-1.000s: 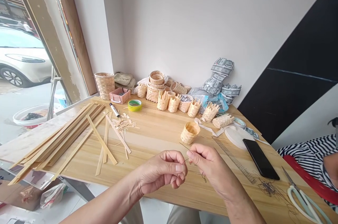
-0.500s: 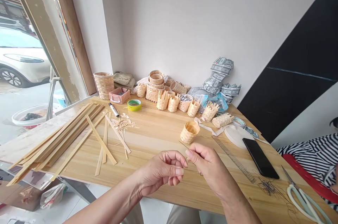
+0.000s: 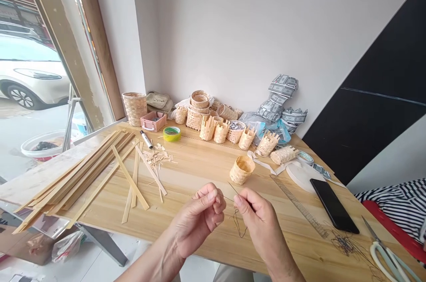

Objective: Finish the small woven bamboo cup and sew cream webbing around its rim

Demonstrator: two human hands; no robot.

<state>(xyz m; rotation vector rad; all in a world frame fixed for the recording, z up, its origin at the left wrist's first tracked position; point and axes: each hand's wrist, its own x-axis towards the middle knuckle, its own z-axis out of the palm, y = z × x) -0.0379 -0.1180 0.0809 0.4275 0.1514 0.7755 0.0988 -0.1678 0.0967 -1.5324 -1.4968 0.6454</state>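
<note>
My right hand (image 3: 258, 213) is closed in a pinch on a thin needle (image 3: 233, 188), whose tip points up and left. Dark thread (image 3: 238, 225) hangs in a loose loop below those fingers. Opposite it, my left hand (image 3: 201, 217) is raised, palm turned inward, with thumb and forefinger pinched together. A fine line of thread runs from this pinch towards the right hand. Just beyond the hands, a small woven basket (image 3: 242, 170) stands upright on the wooden table (image 3: 196, 171), touched by neither hand.
Wood strips (image 3: 80, 171) and offcuts lie left, by a marker (image 3: 146, 139) and tape roll (image 3: 171, 134). Several small baskets (image 3: 221, 132) line the back. At right are a ruler (image 3: 299, 206), phone (image 3: 334, 205), tangled thread (image 3: 344, 243), scissors (image 3: 382, 251) and a person's striped sleeve (image 3: 396, 197).
My hands have moved apart, the left one up and leftward. More of the needle and a hanging thread loop now show at the right hand. The view has shifted slightly.
</note>
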